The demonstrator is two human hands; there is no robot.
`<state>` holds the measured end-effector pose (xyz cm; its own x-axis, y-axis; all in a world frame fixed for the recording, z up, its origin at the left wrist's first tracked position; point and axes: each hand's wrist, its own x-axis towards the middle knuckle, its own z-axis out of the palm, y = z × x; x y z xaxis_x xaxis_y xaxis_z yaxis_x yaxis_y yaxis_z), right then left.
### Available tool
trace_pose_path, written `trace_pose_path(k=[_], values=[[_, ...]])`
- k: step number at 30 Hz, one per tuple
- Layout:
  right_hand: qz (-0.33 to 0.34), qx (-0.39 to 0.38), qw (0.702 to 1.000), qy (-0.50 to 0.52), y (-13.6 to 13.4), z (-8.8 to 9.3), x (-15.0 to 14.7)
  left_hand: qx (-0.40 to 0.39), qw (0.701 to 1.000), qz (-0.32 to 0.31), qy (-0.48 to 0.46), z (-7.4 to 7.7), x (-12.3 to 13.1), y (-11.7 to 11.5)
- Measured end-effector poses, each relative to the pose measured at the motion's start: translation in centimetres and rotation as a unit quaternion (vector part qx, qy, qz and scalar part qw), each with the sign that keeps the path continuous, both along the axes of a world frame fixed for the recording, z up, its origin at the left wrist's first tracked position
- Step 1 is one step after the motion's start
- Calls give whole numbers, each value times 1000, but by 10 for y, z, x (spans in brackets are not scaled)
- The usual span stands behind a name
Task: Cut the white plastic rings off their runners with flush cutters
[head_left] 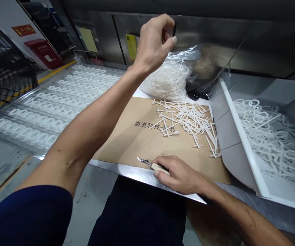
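Observation:
My left hand (155,42) is raised high above the table, pinching a thin dark strip (174,29) between its fingers and thumb. My right hand (179,174) rests near the table's front edge, closed around the cream handle of a small hobby knife (157,167). The knife's metal blade (143,161) points left over a brown cardboard sheet (134,147). A loose heap of white plastic runners (188,119) lies on the sheet, beyond my right hand.
A clear bag of white plastic rings (166,82) stands behind the cardboard. A white-edged bin (267,136) of rings and strips sits to the right. Clear trays of moulded rings (55,102) lie stacked to the left. The steel table edge (147,179) runs in front.

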<state>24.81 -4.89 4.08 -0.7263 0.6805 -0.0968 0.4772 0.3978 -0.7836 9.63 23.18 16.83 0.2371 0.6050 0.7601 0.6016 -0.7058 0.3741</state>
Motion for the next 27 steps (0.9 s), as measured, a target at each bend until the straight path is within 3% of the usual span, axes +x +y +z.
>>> trace_pose_path(k=[4,7,10,12,15,19,23,27], values=[[3,5,1000,5,-2,-3,0,-48,997,-27,58,-22,-5,-46],[10,7,1000,4,-3,-3,0,-121,978,-108,132,-41,-2,-73],[15,7,1000,-1,-3,-2,0,-204,920,-234,239,-64,11,-91],[16,9,1000,-5,-2,-1,1,-254,877,-282,294,-80,23,-99],[17,13,1000,-12,-2,-1,2,-296,830,-305,361,-99,37,-108],[18,21,1000,-11,-5,-1,2,-314,789,-331,412,-107,44,-119],[2,18,1000,-8,-7,-3,2,-305,794,-308,427,-105,42,-128],[-4,26,1000,-9,-7,-17,8,-247,851,-249,391,-97,35,-128]])
